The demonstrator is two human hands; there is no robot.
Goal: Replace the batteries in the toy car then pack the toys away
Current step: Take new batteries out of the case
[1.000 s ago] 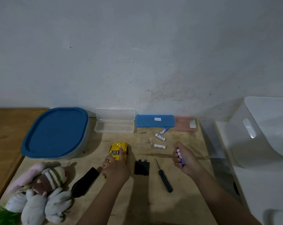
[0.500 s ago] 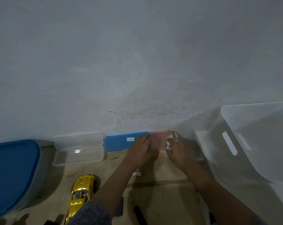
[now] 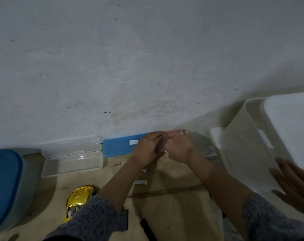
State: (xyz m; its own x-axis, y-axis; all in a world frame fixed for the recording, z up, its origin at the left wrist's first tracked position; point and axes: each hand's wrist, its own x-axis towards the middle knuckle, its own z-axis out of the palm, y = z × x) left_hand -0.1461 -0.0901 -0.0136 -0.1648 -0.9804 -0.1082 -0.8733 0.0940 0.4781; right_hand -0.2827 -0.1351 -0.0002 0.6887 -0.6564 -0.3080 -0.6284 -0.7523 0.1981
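Observation:
Both hands meet at the back of the wooden table (image 3: 174, 211), at a small pink case (image 3: 174, 132) against the wall. My left hand (image 3: 146, 150) grips the case's left end with curled fingers. My right hand (image 3: 180, 148) is curled beside it, and the tip of a battery (image 3: 165, 150) shows in its fist. The gold toy car (image 3: 78, 200) lies upside down at lower left, partly behind my left sleeve. Two loose batteries (image 3: 140, 182) lie on the table under my left forearm. The black battery cover (image 3: 123, 221) and a screwdriver (image 3: 147, 228) are near the bottom edge.
A blue case (image 3: 120, 146) and an open clear case (image 3: 71, 157) stand along the wall. At far left is a blue-lidded container (image 3: 5, 185). A large white bin (image 3: 252, 153) stands on the right, with another person's hand (image 3: 294, 185) at its side.
My left hand left the car and my right hand carried its battery; both reached forward to the pink case. The view swung up and right, and a second hand appeared on the bin.

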